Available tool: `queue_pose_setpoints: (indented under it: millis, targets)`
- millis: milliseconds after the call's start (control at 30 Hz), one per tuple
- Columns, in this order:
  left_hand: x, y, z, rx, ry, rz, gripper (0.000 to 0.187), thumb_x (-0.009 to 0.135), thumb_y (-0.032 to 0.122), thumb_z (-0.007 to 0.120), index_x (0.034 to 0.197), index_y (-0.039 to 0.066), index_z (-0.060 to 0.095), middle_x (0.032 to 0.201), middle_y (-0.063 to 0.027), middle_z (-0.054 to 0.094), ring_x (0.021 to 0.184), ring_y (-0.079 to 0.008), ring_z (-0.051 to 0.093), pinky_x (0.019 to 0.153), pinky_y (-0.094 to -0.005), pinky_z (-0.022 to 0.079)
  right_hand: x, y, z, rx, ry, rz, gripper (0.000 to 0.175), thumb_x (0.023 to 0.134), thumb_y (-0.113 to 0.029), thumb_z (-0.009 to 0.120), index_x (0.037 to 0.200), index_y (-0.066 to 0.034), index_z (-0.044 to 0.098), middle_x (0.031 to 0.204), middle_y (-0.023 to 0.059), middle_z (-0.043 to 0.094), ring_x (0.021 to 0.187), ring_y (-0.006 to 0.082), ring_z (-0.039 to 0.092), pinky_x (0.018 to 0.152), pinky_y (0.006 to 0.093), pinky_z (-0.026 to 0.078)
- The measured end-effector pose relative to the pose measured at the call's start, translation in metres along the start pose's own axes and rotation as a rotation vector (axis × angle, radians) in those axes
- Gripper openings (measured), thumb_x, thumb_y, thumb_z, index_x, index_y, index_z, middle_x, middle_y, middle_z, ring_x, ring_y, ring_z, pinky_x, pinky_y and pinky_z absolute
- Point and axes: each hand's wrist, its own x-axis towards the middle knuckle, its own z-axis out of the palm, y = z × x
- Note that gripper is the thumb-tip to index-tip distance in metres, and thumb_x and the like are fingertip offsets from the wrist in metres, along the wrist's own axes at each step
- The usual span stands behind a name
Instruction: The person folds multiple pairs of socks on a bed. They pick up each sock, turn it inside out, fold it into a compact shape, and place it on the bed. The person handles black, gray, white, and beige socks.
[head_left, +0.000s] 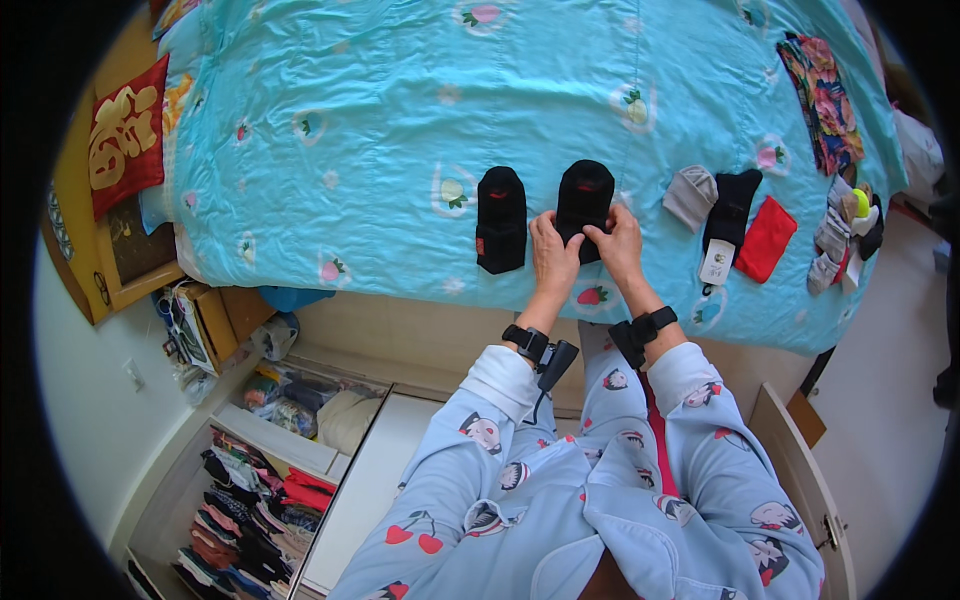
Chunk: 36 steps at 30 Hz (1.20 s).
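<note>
Both hands are at the lower part of a black sock (586, 193) that lies flat on the turquoise bedspread (390, 127). My left hand (553, 251) holds its left edge, and my right hand (616, 241) holds the right edge. The two thumbs almost meet over the sock's lower part, and fingers hide some of that end. A small red mark shows near its toe. To the left, apart from my hands, a matching black sock (501, 214) lies with its lower part folded up and a red patch at its side.
Right of my hands lie a grey folded sock (690, 196), black socks with a white tag (717, 262), a red folded cloth (766, 240), a pile of rolled socks (832, 236) and floral fabric (825, 101). An open drawer of folded clothes (247, 517) is at lower left.
</note>
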Motion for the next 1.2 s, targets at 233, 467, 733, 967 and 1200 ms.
queue_pose_setpoints:
  millis: [233,467,733,967,1200]
  targets:
    - [-0.011,0.002,-0.050,-0.473,-0.127,-0.239,0.042,0.077,-0.007,0.064,0.116,-0.001,0.049,0.098,-0.0074,0.063,0.089,-0.0131,0.061,0.079,-0.0264,0.049,-0.037,-0.040,-0.009,0.589,-0.117,-0.134,0.027,0.074,0.001,0.068,0.099,-0.0004,0.058,0.089,0.0054,0.060,0.085,0.0154,0.056,0.070,0.0293,0.048]
    - [0.003,-0.035,-0.132,-0.611,-0.071,-0.259,0.041,0.082,-0.007,0.060,0.121,-0.001,0.049,0.101,-0.0067,0.062,0.088,-0.0100,0.058,0.079,-0.0236,0.048,-0.056,-0.094,0.049,0.685,-0.147,-0.231,0.044,0.077,0.003,0.066,0.118,-0.0008,0.052,0.087,0.0060,0.062,0.078,0.0139,0.058,0.062,0.0280,0.049]
    - [0.018,-0.084,-0.116,-0.391,-0.050,-0.328,0.033,0.078,-0.003,0.067,0.109,-0.001,0.055,0.090,-0.0059,0.062,0.075,-0.0098,0.056,0.068,-0.0236,0.049,-0.038,-0.069,0.096,0.468,-0.051,-0.147,0.043,0.076,-0.002,0.069,0.115,0.0006,0.051,0.081,0.0101,0.063,0.071,0.0199,0.060,0.063,0.0332,0.048]
    - [0.024,-0.087,-0.116,-0.354,-0.112,-0.363,0.032,0.076,-0.004,0.066,0.106,0.000,0.056,0.091,-0.0070,0.063,0.078,-0.0114,0.059,0.070,-0.0248,0.050,-0.034,-0.071,0.098,0.530,-0.022,-0.148,0.037,0.076,-0.005,0.071,0.108,0.0003,0.053,0.082,0.0099,0.063,0.072,0.0209,0.062,0.064,0.0346,0.049]
    - [0.023,-0.084,-0.128,-0.315,-0.019,-0.245,0.030,0.074,-0.005,0.068,0.101,0.001,0.058,0.093,-0.0083,0.062,0.079,-0.0174,0.060,0.070,-0.0286,0.050,-0.032,-0.078,0.088,0.323,0.083,-0.170,0.039,0.075,-0.006,0.071,0.108,0.0014,0.051,0.078,0.0099,0.059,0.070,0.0229,0.059,0.063,0.0357,0.049]
